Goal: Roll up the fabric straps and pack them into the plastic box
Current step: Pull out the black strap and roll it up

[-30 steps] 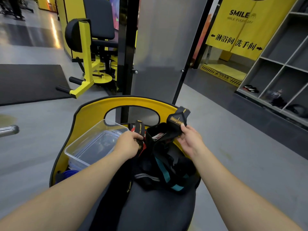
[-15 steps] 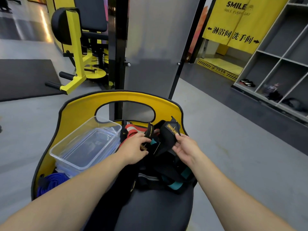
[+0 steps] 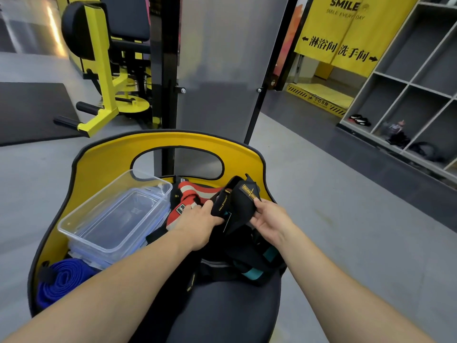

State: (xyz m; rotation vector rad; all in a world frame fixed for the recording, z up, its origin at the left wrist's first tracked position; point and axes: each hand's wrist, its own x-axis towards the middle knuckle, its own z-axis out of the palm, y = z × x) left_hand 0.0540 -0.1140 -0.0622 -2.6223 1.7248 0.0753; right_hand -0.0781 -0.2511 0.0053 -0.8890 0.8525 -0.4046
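We've got the black strap pinched between both hands, left hand on its near end and right hand on the padded part, above the strap pile on the seat. It looks soft, light and floppy, so we'd roll from an end. Plastic box sits empty just left.

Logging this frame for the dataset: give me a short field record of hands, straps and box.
left hand: grips the black strap at its near-left end
right hand: pinches the same strap's right edge
plastic box: clear, open, no strap inside
red striped strap: loose, beside the box
blue strap: rolled, outside the box
support: yellow-backed seat
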